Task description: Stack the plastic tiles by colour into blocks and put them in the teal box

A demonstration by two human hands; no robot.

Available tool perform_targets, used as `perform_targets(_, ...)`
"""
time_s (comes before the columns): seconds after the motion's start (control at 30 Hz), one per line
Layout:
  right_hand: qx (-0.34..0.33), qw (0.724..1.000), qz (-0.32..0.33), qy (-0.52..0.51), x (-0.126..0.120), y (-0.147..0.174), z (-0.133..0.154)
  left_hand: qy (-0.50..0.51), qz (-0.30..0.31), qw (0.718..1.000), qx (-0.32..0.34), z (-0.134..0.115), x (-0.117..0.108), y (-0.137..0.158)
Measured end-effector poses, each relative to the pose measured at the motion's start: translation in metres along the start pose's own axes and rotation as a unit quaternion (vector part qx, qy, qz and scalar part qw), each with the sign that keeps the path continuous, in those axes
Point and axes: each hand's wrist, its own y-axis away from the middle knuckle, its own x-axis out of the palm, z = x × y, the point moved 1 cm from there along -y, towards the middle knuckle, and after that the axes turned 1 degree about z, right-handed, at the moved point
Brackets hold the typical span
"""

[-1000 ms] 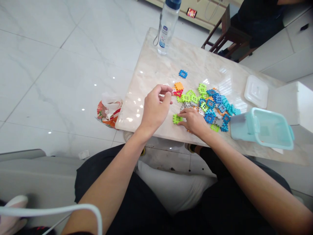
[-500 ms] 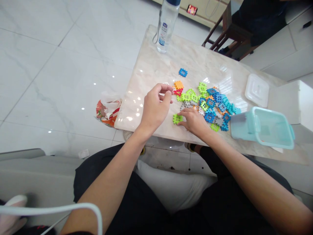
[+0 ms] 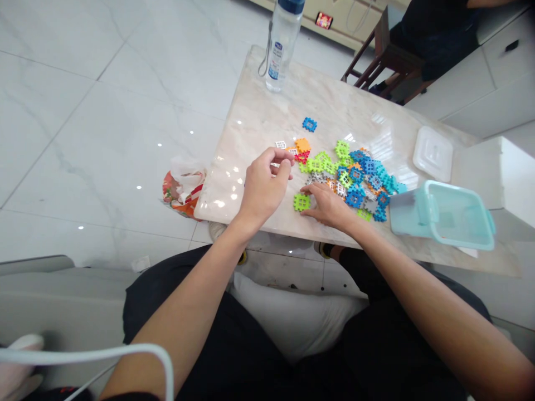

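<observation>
My left hand (image 3: pixel 266 181) hovers over the near left part of the table, fingers loosely curled and thumb apart from the index finger, no piece visible in it. A flat green building block (image 3: pixel 301 202) with a window-like grid lies on the tabletop. My right hand (image 3: pixel 328 205) is at its right edge, thumb and fingers parted; whether they touch the block I cannot tell. Behind and right of that hand spreads a pile of flat interlocking blocks (image 3: pixel 356 175) in several colours. An orange block (image 3: pixel 303 145), a red block (image 3: pixel 302 157) and a white window piece (image 3: pixel 280 145) lie beyond my left hand.
The marble-look table (image 3: pixel 334 111) bears a single blue block (image 3: pixel 310 124), a water bottle (image 3: pixel 282 53), a light-blue plastic bin (image 3: pixel 412 214) and a whitish lid (image 3: pixel 433 154). A white box (image 3: pixel 480 172) stands at right. Near a wooden stool (image 3: pixel 382 53) is another person (image 3: pixel 437 33).
The view has shifted slightly, so table and objects appear a little further left. Both hands keep nearly the same pose, and the green block stays beside my right hand.
</observation>
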Motion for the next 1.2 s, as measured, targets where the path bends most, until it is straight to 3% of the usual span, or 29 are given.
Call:
perform_targets(0.17, -0.014, 1.000, -0.010, -0.014, -0.021, -0.006, 0.003, 0.004, -0.001, 1.000, -0.004, -0.002, -0.003, -0.003)
perform_targets(0.27, 0.014, 0.996, -0.088, -0.015, -0.040, -0.021, -0.003, 0.006, -0.002, 1.000, -0.001, -0.003, -0.006, -0.004)
perform_targets(0.37, 0.064, 0.985, -0.155, 0.052, -0.048, -0.037, -0.012, 0.013, 0.001, 1.000, -0.005, -0.005, -0.008, -0.004)
perform_targets(0.6, 0.127, 0.978, -0.100, 0.135, -0.031, -0.052, -0.020, 0.011, 0.029, 0.999, -0.024, -0.003, -0.008, -0.002)
perform_targets(0.7, 0.098, 0.977, -0.139, 0.131, -0.037, -0.049, -0.020, -0.004, 0.058, 0.997, -0.042, 0.004, -0.006, 0.000)
perform_targets(0.83, 0.008, 0.970, -0.216, 0.114, -0.060, -0.027, -0.004, 0.008, 0.110, 0.989, -0.097, 0.013, 0.005, 0.004)
perform_targets(0.97, -0.064, 0.975, -0.184, 0.103, -0.073, 0.009, 0.030, 0.101, 0.181, 0.962, -0.177, 0.013, 0.023, 0.008)
perform_targets(1.03, -0.103, 0.976, -0.164, 0.100, -0.074, 0.024, 0.039, 0.129, 0.180, 0.959, -0.174, 0.012, 0.030, 0.007)
perform_targets(1.13, -0.147, 0.967, -0.193, 0.072, -0.075, 0.035, 0.038, 0.103, 0.157, 0.971, -0.148, 0.015, 0.036, 0.003)
perform_targets(1.2, -0.154, 0.966, -0.206, 0.038, -0.077, 0.038, 0.030, 0.071, 0.173, 0.974, -0.127, 0.020, 0.039, 0.000)
